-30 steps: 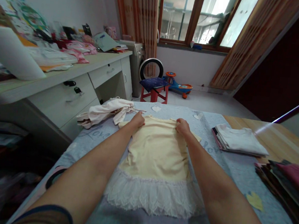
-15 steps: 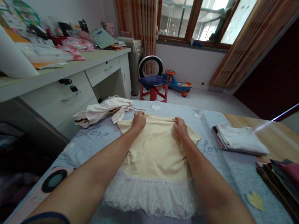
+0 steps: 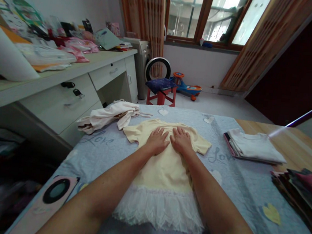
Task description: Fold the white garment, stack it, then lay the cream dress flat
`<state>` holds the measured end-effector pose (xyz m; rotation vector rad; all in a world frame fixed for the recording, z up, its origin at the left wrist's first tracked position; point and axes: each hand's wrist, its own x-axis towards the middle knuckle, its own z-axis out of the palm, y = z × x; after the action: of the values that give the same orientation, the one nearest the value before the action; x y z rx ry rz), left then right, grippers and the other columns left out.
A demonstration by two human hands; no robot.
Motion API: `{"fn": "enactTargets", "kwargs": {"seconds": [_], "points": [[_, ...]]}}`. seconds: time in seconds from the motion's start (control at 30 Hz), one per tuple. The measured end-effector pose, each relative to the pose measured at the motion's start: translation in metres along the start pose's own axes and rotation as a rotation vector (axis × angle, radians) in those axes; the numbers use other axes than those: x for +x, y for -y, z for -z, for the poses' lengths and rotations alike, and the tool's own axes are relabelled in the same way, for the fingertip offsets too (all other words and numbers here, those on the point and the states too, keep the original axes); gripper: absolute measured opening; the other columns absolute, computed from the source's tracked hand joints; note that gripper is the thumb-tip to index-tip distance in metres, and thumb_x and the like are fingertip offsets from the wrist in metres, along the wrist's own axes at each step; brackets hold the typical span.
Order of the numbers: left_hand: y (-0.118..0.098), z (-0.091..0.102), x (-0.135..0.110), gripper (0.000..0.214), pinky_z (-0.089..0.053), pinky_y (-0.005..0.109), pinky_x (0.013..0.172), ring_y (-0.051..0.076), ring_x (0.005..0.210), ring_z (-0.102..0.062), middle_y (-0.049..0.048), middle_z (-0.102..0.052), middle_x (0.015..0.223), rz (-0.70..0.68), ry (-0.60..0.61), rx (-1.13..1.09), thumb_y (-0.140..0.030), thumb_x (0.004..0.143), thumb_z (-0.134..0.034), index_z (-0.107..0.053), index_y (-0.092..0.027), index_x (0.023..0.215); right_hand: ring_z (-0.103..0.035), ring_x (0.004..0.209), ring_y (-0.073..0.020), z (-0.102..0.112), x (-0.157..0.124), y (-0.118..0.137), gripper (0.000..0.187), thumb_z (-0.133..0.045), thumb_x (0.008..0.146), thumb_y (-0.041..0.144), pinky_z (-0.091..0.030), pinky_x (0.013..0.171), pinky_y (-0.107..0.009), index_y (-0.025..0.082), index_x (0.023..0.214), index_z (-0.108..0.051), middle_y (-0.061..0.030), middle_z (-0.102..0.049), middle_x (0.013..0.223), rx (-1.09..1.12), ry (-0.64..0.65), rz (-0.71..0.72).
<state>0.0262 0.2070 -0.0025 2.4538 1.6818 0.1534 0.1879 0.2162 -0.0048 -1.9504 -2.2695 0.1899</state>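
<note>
A pale yellow short-sleeved child's dress (image 3: 162,169) with a white ruffled tulle hem lies spread on the blue-grey bed cover (image 3: 242,191), its neckline at the far end. My left hand (image 3: 157,141) rests flat on the upper chest of the dress, fingers spread. Beside it, my right hand (image 3: 180,138) also lies flat on the fabric just below the neckline. Neither hand grips the cloth. My forearms cover parts of both sides of the dress.
A crumpled cream garment (image 3: 112,116) lies at the far left. On the right are a folded white stack (image 3: 258,145) and a pile of dark folded clothes (image 3: 300,189). A pink object with a dark round disc (image 3: 45,202) sits near left. A cluttered desk (image 3: 94,67) borders the left side.
Both hands have let go of the dress's shoulders near the neckline and moved inward and closer to me. Now they lie flat on its chest, and the sleeves show more fully.
</note>
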Motion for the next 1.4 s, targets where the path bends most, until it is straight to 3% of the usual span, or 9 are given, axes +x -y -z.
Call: {"fn": "enactTargets", "kwargs": {"seconds": [0.13, 0.23, 0.37, 0.5, 0.73, 0.93, 1.13, 1.27, 1.4], "points": [[-0.001, 0.010, 0.011, 0.053, -0.035, 0.050, 0.112, 0.032, 0.140, -0.038, 0.0129, -0.047, 0.150, 0.021, -0.050, 0.002, -0.052, 0.097, -0.043, -0.048, -0.023, 0.141, -0.023, 0.149, -0.0331, 0.000, 0.001, -0.002, 0.066, -0.039, 0.098, 0.055, -0.018, 0.118, -0.052, 0.019, 0.153, -0.037, -0.0163, -0.026, 0.163, -0.029, -0.026, -0.105], [-0.004, 0.012, 0.021, 0.044, -0.043, 0.050, 0.100, 0.032, 0.124, -0.049, 0.0125, -0.057, 0.135, 0.129, -0.127, -0.013, -0.047, 0.100, -0.034, -0.055, -0.024, 0.133, -0.023, 0.149, -0.0338, 0.000, 0.002, -0.003, 0.068, -0.038, 0.097, 0.057, -0.019, 0.117, -0.051, 0.016, 0.152, -0.038, -0.0177, -0.028, 0.162, -0.022, -0.054, -0.123], [-0.006, 0.008, 0.029, 0.038, -0.045, 0.049, 0.094, 0.034, 0.119, -0.049, 0.0133, -0.057, 0.129, 0.221, -0.197, 0.018, -0.040, 0.098, -0.039, -0.058, -0.024, 0.128, -0.027, 0.148, -0.0302, -0.002, 0.003, -0.007, 0.059, -0.035, 0.100, 0.042, -0.022, 0.118, -0.045, 0.010, 0.149, -0.041, -0.0165, -0.035, 0.159, -0.002, -0.087, -0.111], [-0.002, 0.002, 0.028, 0.041, -0.037, 0.050, 0.106, 0.032, 0.123, -0.046, 0.0130, -0.056, 0.130, 0.183, -0.235, 0.011, -0.040, 0.095, -0.046, -0.056, -0.024, 0.132, -0.031, 0.145, -0.0287, -0.005, 0.004, -0.014, 0.049, -0.036, 0.099, 0.030, -0.024, 0.117, -0.044, 0.010, 0.142, -0.048, -0.0165, -0.040, 0.156, 0.015, -0.119, -0.074], [0.005, -0.009, 0.031, 0.054, -0.023, 0.054, 0.117, 0.035, 0.144, -0.029, 0.0111, -0.044, 0.150, 0.146, -0.204, -0.001, -0.050, 0.094, -0.045, -0.049, -0.027, 0.143, -0.038, 0.141, -0.0200, -0.005, 0.008, -0.018, 0.043, -0.029, 0.101, 0.024, -0.027, 0.116, -0.038, 0.019, 0.135, -0.055, -0.0097, -0.047, 0.152, 0.070, -0.069, 0.140], [0.010, -0.016, 0.034, 0.064, -0.018, 0.057, 0.118, 0.040, 0.149, -0.020, 0.0112, -0.035, 0.159, 0.137, -0.161, -0.010, -0.061, 0.092, -0.044, -0.044, -0.030, 0.148, -0.027, 0.148, -0.0291, 0.002, 0.011, -0.021, 0.054, -0.043, 0.096, 0.036, -0.020, 0.118, -0.046, 0.019, 0.147, -0.045, -0.0134, -0.033, 0.161, -0.048, -0.041, -0.016], [0.026, -0.007, 0.032, 0.072, -0.019, 0.054, 0.119, 0.037, 0.151, -0.019, 0.0150, -0.030, 0.162, 0.239, -0.104, -0.034, -0.065, 0.092, -0.042, -0.038, -0.024, 0.151, -0.027, 0.148, -0.0327, -0.002, 0.015, -0.028, 0.070, -0.041, 0.095, 0.057, -0.017, 0.119, -0.046, 0.016, 0.152, -0.039, -0.0169, -0.031, 0.161, -0.054, -0.050, -0.127], [0.038, 0.002, 0.031, 0.061, -0.021, 0.047, 0.121, 0.030, 0.150, -0.025, 0.0164, -0.032, 0.160, 0.280, -0.089, -0.031, -0.051, 0.098, -0.038, -0.038, -0.018, 0.149, -0.031, 0.146, -0.0305, -0.005, 0.019, -0.034, 0.064, -0.038, 0.098, 0.049, -0.019, 0.118, -0.043, 0.010, 0.147, -0.044, -0.0197, -0.035, 0.158, -0.024, -0.090, -0.151], [0.040, 0.004, 0.031, 0.060, -0.021, 0.047, 0.121, 0.031, 0.150, -0.024, 0.0170, -0.032, 0.160, 0.293, -0.089, -0.003, -0.047, 0.097, -0.042, -0.039, -0.017, 0.149, -0.033, 0.145, -0.0275, -0.005, 0.021, -0.033, 0.052, -0.038, 0.098, 0.033, -0.018, 0.119, -0.044, 0.010, 0.145, -0.047, -0.0162, -0.042, 0.155, 0.036, -0.156, -0.053]]}}
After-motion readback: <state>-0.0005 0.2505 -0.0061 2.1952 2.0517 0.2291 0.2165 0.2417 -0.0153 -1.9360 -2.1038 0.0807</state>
